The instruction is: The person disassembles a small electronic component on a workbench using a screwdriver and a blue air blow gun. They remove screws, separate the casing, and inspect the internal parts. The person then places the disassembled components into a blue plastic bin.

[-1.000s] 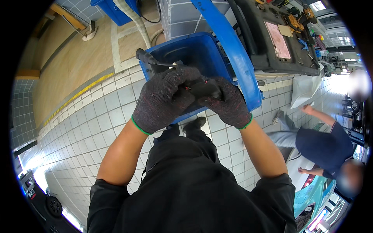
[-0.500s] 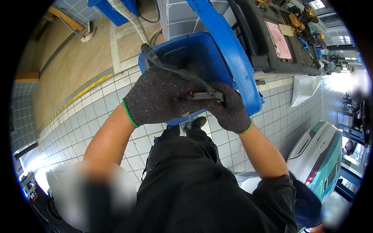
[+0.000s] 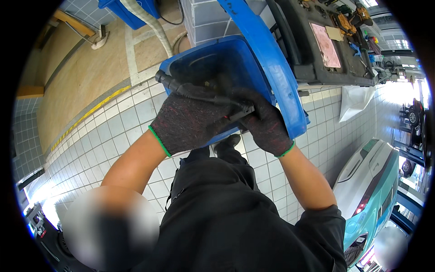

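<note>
Both hands wear dark knitted gloves with green cuffs and work close together above an open blue bin (image 3: 256,59). My left hand (image 3: 188,120) is closed around a long black ribbed part (image 3: 168,82), like a thick sheathed cable. Its thick end sticks out past the knuckles on the left. My right hand (image 3: 270,129) grips the other end, where a small grey block (image 3: 243,113) shows between the hands. A bit of red shows beside the block. The fingertips are mostly hidden. Dark matter lies inside the bin, too dim to make out.
The bin's blue lid (image 3: 276,68) hangs open on its right. Beyond it a dark workbench (image 3: 312,72) carries tools and a pink sheet (image 3: 325,45). A pale hose (image 3: 152,22) runs behind the bin. At the lower right stands a white and green car (image 3: 369,190).
My left hand has shifted slightly right, and the black part's thick end has swung left and down. The grey block has tilted. A person in dark clothing at the lower right is gone from view.
</note>
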The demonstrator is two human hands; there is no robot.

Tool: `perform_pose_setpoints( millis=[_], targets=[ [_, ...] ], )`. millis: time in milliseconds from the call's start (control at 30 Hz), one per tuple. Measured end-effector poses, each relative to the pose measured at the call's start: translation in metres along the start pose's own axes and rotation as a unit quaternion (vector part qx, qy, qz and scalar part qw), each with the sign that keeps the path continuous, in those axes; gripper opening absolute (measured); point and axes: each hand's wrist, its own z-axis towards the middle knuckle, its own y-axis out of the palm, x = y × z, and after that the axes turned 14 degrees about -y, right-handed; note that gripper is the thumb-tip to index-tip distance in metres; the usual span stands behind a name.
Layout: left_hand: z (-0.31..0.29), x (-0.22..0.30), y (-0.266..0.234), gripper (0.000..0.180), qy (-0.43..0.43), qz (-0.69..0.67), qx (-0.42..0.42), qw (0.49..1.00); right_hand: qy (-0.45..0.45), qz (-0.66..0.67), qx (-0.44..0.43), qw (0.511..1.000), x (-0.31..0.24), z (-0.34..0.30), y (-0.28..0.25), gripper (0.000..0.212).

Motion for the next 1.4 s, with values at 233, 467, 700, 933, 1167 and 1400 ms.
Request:
perform_pose_setpoints(
  millis=[233,467,700,933,1167,1400],
  targets=[
    [-0.01,-0.011,0.022,0.047,-0.028,0.054,0.053,0.997,0.25,0.37,0.086,0.891,-0.022,0.013,0.003,0.059],
    [-0.02,-0.017,0.037,0.048,-0.281,-0.402,-0.04,0.871,0.148,0.226,0.11,0.957,-0.006,0.005,0.002,0.051],
    [0.003,-0.015,0.074,0.043,-0.108,-0.183,0.142,0.967,0.144,0.378,0.196,0.893,-0.001,0.008,0.013,0.032],
    [0.017,0.002,0.106,0.039,-0.156,-0.195,0.178,0.952,0.074,0.037,0.218,0.972,0.005,0.012,0.018,0.028],
    [0.016,-0.001,0.122,0.044,-0.246,-0.452,0.108,0.851,0.095,0.196,0.254,0.942,0.006,0.012,0.014,0.027],
    [0.025,-0.005,0.107,0.046,-0.102,-0.198,0.15,0.963,0.195,0.3,0.258,0.897,-0.018,0.02,0.008,0.029]
  ],
)
